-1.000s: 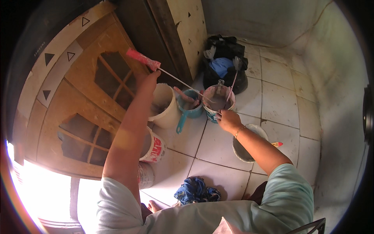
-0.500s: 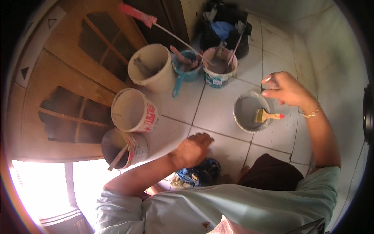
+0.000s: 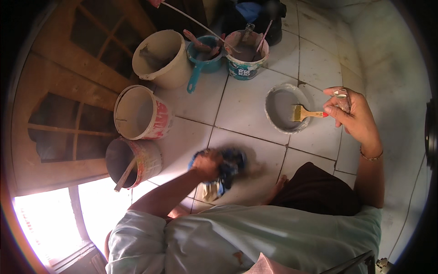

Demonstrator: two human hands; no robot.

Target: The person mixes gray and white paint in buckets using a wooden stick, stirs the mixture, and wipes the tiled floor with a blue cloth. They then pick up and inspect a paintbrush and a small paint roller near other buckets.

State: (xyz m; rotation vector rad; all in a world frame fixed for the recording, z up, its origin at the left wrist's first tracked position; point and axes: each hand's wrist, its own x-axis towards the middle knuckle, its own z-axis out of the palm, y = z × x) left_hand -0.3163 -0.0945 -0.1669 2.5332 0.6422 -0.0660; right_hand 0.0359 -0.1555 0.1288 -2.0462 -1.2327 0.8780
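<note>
My left hand (image 3: 207,164) is closed on a bunched blue patterned cloth (image 3: 231,168) over the floor tiles; motion blurs both. To the right stands a round bowl (image 3: 273,119) of grey paint with a crusted rim. A flat paintbrush (image 3: 312,113) lies across the bowl's right rim, bristles inside and its red handle tip outward. My right hand (image 3: 358,114) is beside that tip, fingers curled and thumb bent in. Its fingers look smeared, with a pale shiny spot; what they hold, if anything, is unclear. Thumb and handle tip overlap, and I cannot tell if they touch.
Along the wooden doors on the left stand a large cream bucket (image 3: 178,68), a white-and-red bucket (image 3: 159,119) and a stained bucket (image 3: 150,157) with a stick. Behind are a teal dipper (image 3: 194,75) and a paint pail (image 3: 244,69) with tools. A wall (image 3: 392,91) borders the right.
My left hand has gone down onto the cloth and closed on it, shifting it. My right hand has moved lower, alongside the brush handle. The whole view has shifted; the brush stays across the bowl.
</note>
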